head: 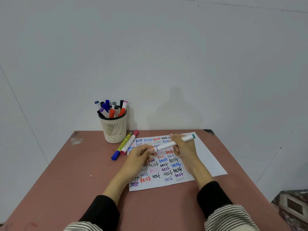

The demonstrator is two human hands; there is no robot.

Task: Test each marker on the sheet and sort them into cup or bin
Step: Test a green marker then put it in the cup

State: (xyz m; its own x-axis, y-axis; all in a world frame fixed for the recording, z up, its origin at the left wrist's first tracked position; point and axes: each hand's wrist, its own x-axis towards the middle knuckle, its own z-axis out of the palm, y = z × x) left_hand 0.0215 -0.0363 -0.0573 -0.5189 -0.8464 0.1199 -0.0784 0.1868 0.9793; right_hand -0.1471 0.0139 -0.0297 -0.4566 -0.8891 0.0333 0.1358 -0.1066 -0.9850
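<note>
We are holding a white marker over the test sheet, ready to uncap.

From the left: the cream mesh cup is keeping sorted markers beside the scribbled white paper sheet; our left hand is pinching the cap end of the white-barrelled, green-tailed marker — probably to pull it — while our right hand is gripping the barrel, its long axis running lower-left to upper-right, tail pointing away.

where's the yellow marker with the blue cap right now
In the head view, the yellow-barrelled marker with a blue cap lies on the reddish-brown table, left of the paper sheet, beside a pink-capped marker.
</note>
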